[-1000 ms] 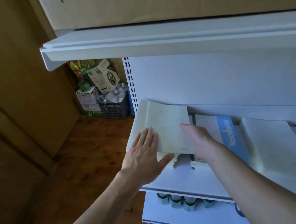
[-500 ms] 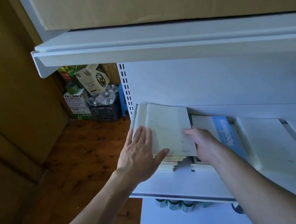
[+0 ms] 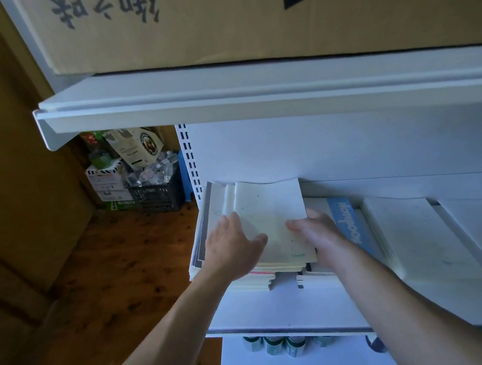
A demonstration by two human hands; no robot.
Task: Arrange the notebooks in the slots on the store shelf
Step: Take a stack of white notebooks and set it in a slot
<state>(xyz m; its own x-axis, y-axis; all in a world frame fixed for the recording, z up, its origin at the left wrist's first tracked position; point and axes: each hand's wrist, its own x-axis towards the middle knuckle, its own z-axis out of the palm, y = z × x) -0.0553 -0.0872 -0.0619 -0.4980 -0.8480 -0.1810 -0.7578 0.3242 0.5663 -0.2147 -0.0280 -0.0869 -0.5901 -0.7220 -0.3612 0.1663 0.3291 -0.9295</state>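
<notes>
Cream paper, faintly speckled, makes the cover of the top notebook point(image 3: 273, 224). It lies on a stack of notebooks point(image 3: 208, 248) in the leftmost slot of the white shelf point(image 3: 281, 308), with its far edge up near the back panel. The stack is ragged: lower covers jut out to the left and at the near end.

The left hand point(image 3: 233, 250) lies flat on the stack, fingers straight and together, thumb spread out across the cream cover. The right hand point(image 3: 316, 230) is at the notebook's right edge, thumb on top of the cover and the other fingers dropping down beside the edge, so it grips the notebook there (the fingertips themselves are hidden).

Just right of that hand, in the next slot, is a white notebook with a blue band point(image 3: 343, 221) and printed lettering. More white notebooks point(image 3: 418, 235) lean in the slots beyond it.

A large cardboard box point(image 3: 212, 17) sits on the upper shelf point(image 3: 252, 95). Green-topped cans point(image 3: 273, 345) show on the level below. Off to the left, a black crate point(image 3: 155, 193) of bottles stands on the wooden floor point(image 3: 108, 276).
</notes>
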